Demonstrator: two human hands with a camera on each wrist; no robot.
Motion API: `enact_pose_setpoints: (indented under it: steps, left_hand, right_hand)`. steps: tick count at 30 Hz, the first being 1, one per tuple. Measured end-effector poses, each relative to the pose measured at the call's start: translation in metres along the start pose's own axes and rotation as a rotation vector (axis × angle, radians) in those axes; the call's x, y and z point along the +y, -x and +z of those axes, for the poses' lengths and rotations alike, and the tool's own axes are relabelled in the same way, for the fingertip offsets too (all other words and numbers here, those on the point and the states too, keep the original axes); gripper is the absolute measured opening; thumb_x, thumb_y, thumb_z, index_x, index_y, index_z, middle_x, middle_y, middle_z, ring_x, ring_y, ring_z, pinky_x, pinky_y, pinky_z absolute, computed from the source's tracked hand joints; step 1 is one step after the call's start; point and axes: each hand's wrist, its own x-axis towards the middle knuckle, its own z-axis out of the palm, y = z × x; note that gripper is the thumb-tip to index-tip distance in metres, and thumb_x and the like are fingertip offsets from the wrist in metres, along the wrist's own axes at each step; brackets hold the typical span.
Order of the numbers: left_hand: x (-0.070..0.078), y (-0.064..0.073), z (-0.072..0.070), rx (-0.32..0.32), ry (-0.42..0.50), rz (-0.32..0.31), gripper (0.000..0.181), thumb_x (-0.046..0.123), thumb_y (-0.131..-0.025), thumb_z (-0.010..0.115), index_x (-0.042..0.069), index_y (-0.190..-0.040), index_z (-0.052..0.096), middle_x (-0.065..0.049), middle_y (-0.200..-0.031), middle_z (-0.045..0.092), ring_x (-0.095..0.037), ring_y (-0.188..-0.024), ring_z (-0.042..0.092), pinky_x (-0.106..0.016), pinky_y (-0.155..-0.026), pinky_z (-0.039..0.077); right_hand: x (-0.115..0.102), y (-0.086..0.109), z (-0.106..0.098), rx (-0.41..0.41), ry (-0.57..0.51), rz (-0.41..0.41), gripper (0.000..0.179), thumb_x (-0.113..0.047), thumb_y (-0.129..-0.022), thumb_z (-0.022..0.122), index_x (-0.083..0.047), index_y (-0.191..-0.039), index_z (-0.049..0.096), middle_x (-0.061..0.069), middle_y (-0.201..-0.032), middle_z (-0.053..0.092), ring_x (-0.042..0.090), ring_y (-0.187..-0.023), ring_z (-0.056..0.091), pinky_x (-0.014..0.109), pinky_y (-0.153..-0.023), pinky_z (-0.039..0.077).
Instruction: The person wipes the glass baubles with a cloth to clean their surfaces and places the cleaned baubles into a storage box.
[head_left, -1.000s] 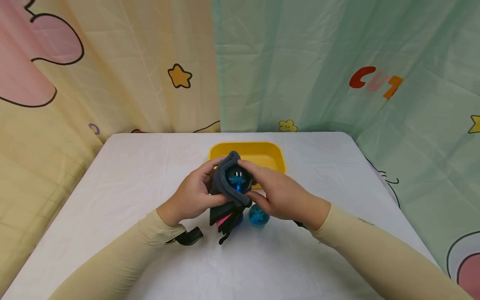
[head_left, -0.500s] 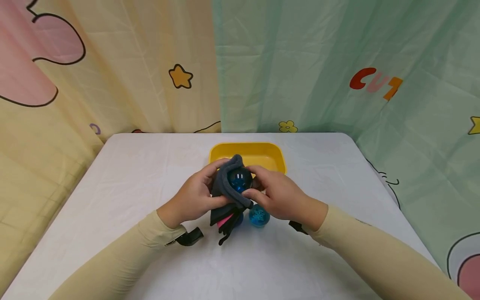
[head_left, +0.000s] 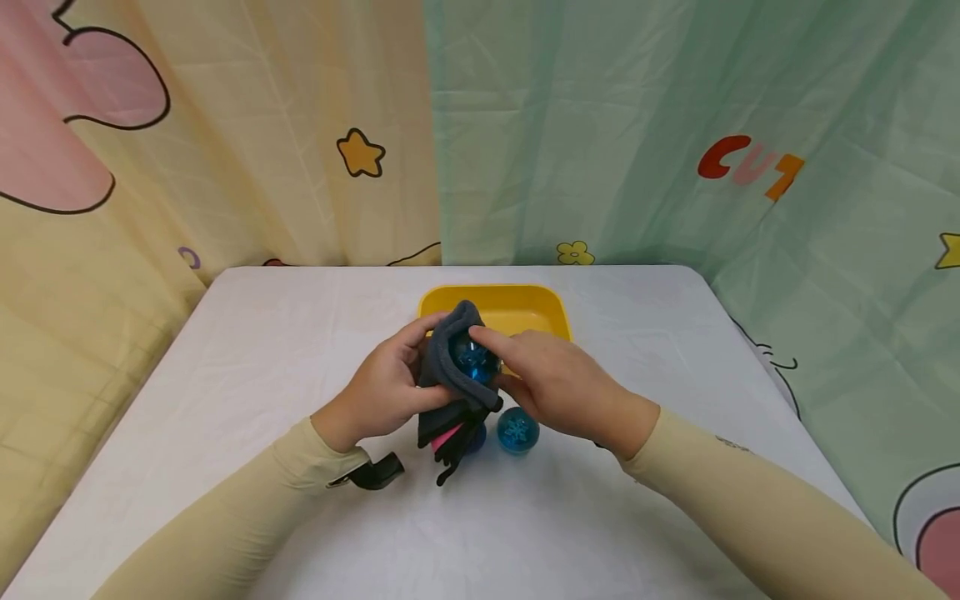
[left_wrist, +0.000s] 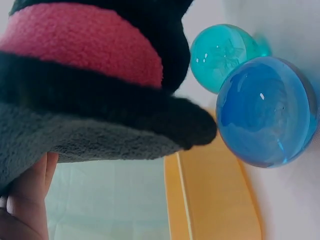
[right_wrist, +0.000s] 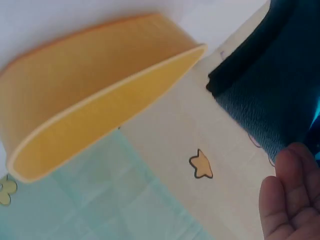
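My left hand (head_left: 382, 383) grips a dark grey fleece cloth (head_left: 437, 367) with black edging and a pink part, its fingers behind and thumb in front. The cloth is curved around the left side of a clear blue ball (head_left: 476, 360). My right hand (head_left: 566, 383) pinches this ball between thumb and fingers, pressing it against the cloth. Below, a lighter blue ball with a snowflake pattern (head_left: 517, 430) rests on the table. A darker blue ball (left_wrist: 265, 112) sits beside it, partly hidden by hanging black strips in the head view.
Behind the hands, a yellow tray (head_left: 536, 312) stands on the white-covered table (head_left: 315, 308). Patterned curtains (head_left: 585, 125) hang along the back and sides. A black wrist device (head_left: 377, 472) juts out under the left wrist.
The ball in my right hand has turned within the cloth, and the right fingers have shifted over its top. My left hand keeps its hold, with the cloth moved slightly.
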Motion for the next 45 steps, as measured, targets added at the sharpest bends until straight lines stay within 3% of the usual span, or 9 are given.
enact_pose_setpoints:
  steps: [6, 13, 16, 21, 27, 33, 36, 42, 45]
  left_hand:
    - [0.001, -0.001, 0.001, -0.025, 0.018, -0.004, 0.078, -0.008, -0.09, 0.077, 0.003, -0.158, 0.04, -0.021, -0.134, 0.067, -0.021, -0.112, 0.071, -0.027, -0.098, 0.06]
    - [0.002, -0.001, 0.006, -0.026, -0.002, 0.0, 0.078, -0.006, -0.09, 0.078, 0.006, -0.157, 0.041, -0.021, -0.138, 0.065, -0.025, -0.115, 0.07, -0.027, -0.098, 0.06]
    - [0.002, 0.0, 0.006, -0.019, -0.006, -0.005, 0.078, -0.006, -0.089, 0.078, 0.005, -0.157, 0.041, -0.02, -0.137, 0.066, -0.026, -0.112, 0.07, -0.027, -0.097, 0.06]
    - [0.001, 0.001, 0.003, 0.001, 0.01, 0.01, 0.08, -0.007, -0.088, 0.079, 0.003, -0.157, 0.041, -0.021, -0.135, 0.067, -0.024, -0.11, 0.07, -0.027, -0.097, 0.06]
    - [0.0, 0.001, 0.001, -0.007, 0.032, 0.001, 0.078, -0.007, -0.089, 0.078, 0.004, -0.156, 0.042, -0.021, -0.136, 0.067, -0.025, -0.114, 0.07, -0.027, -0.099, 0.059]
    - [-0.001, 0.001, 0.001, -0.019, 0.027, -0.003, 0.077, -0.007, -0.089, 0.078, 0.005, -0.157, 0.042, -0.02, -0.134, 0.068, -0.025, -0.113, 0.071, -0.027, -0.098, 0.06]
    - [-0.001, 0.0, 0.002, -0.024, 0.023, 0.003, 0.077, -0.007, -0.09, 0.077, 0.006, -0.157, 0.042, -0.021, -0.136, 0.067, -0.025, -0.115, 0.07, -0.028, -0.098, 0.06]
    - [0.001, 0.0, 0.006, -0.028, 0.001, -0.002, 0.078, -0.006, -0.089, 0.078, 0.008, -0.157, 0.042, -0.019, -0.138, 0.065, -0.026, -0.115, 0.069, -0.029, -0.098, 0.06]
    - [0.0, 0.001, 0.006, -0.03, -0.002, -0.007, 0.077, -0.005, -0.089, 0.079, 0.009, -0.156, 0.043, -0.019, -0.137, 0.065, -0.025, -0.112, 0.069, -0.028, -0.097, 0.061]
  right_hand:
    - [0.001, 0.001, 0.001, 0.092, 0.068, -0.048, 0.073, -0.016, -0.089, 0.086, -0.009, -0.152, 0.049, 0.002, -0.091, 0.072, 0.018, -0.08, 0.064, 0.029, -0.075, 0.059]
    - [-0.006, -0.001, 0.004, -0.049, -0.428, 0.297, 0.058, -0.024, -0.104, 0.069, -0.004, -0.152, 0.044, 0.002, -0.105, 0.078, 0.013, -0.085, 0.07, 0.027, -0.079, 0.062]
    - [-0.008, -0.001, 0.006, -0.055, -0.49, 0.331, 0.053, -0.027, -0.107, 0.063, -0.005, -0.152, 0.046, 0.002, -0.11, 0.078, 0.012, -0.091, 0.071, 0.029, -0.084, 0.063]
    - [-0.008, -0.002, 0.001, -0.072, -0.295, 0.211, 0.072, -0.026, -0.105, 0.067, -0.007, -0.164, 0.031, 0.008, -0.14, 0.067, 0.019, -0.113, 0.072, 0.038, -0.099, 0.061]
    - [0.0, 0.0, 0.001, 0.046, 0.037, -0.008, 0.075, -0.016, -0.093, 0.082, -0.009, -0.156, 0.043, 0.004, -0.098, 0.071, 0.018, -0.085, 0.063, 0.031, -0.078, 0.06]
    - [0.003, 0.001, 0.002, 0.143, 0.111, -0.092, 0.073, -0.016, -0.086, 0.089, -0.01, -0.148, 0.051, 0.004, -0.098, 0.072, 0.019, -0.084, 0.065, 0.03, -0.077, 0.06]
    - [0.001, 0.0, 0.001, 0.085, 0.025, -0.004, 0.071, -0.021, -0.089, 0.086, -0.007, -0.149, 0.051, 0.004, -0.107, 0.075, 0.018, -0.091, 0.069, 0.032, -0.085, 0.062]
    - [-0.004, -0.001, 0.003, -0.061, -0.458, 0.329, 0.05, -0.024, -0.104, 0.069, -0.005, -0.147, 0.051, -0.001, -0.1, 0.075, 0.011, -0.085, 0.068, 0.027, -0.077, 0.061]
    - [-0.005, 0.0, 0.004, -0.067, -0.514, 0.362, 0.043, -0.026, -0.107, 0.063, -0.005, -0.144, 0.055, 0.0, -0.103, 0.077, 0.012, -0.088, 0.069, 0.029, -0.08, 0.062]
